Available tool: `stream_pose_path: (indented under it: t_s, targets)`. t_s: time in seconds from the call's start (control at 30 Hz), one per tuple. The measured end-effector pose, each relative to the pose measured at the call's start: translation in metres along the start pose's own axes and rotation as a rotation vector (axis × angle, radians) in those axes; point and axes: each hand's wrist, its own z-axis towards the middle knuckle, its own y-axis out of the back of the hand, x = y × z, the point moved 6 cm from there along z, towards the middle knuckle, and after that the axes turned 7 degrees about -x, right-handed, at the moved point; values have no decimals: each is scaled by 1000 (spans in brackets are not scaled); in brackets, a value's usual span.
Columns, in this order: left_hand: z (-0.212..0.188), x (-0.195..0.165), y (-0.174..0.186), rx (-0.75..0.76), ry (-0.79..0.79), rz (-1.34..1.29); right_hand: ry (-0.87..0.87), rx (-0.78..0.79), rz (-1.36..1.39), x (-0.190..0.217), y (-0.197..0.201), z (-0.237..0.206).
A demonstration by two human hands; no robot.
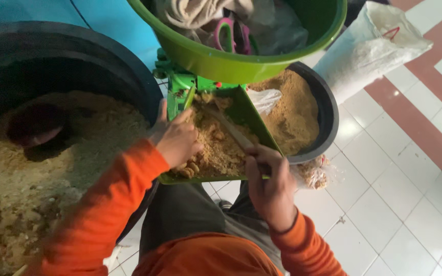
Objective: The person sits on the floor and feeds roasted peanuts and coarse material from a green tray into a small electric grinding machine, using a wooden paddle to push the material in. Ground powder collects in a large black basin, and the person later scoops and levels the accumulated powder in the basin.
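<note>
Head view, looking down over a seated person in orange sleeves at a green grinding machine.

The left hand lies with fingers curled into the brown, crumbly mash heaped in the machine's green feed tray, pressing or gathering it at the tray's near left side. The right hand is clamped around the lower end of a wooden stick, whose far end reaches up through the mash toward the machine's throat. The two hands are apart, one at each near corner of the tray.

Beyond the tray's right edge stands a black basin holding a mound of fine tan meal; a clear plastic bag with similar matter lies just beside it on the white tiled floor. A large black tub at left holds coarse pale feed mix and a dark scoop. A green bowl of cloth and pink-handled scissors sits above the machine; a white sack lies at upper right.

Judged from the piles, work is midway: much meal is already collected in the basin, yet the tray remains well loaded and the tub is nearly full.
</note>
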Motion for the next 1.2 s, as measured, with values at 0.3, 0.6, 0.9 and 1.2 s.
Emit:
stream_pose_path:
  t_s: [0.3,0.6,0.9,1.2]
  targets:
    - [-16,1,-9,-224,-89,113,3,-153,114,-1,2,-7]
    - [10,14,-22,-319,-149,234,58,-136,48,-1,7,0]
    - [34,25,-45,-328,-179,534,192,-126,4,-8,4,-2]
    - [38,17,-26,-306,-132,403,57,-118,177,-13,2,3]
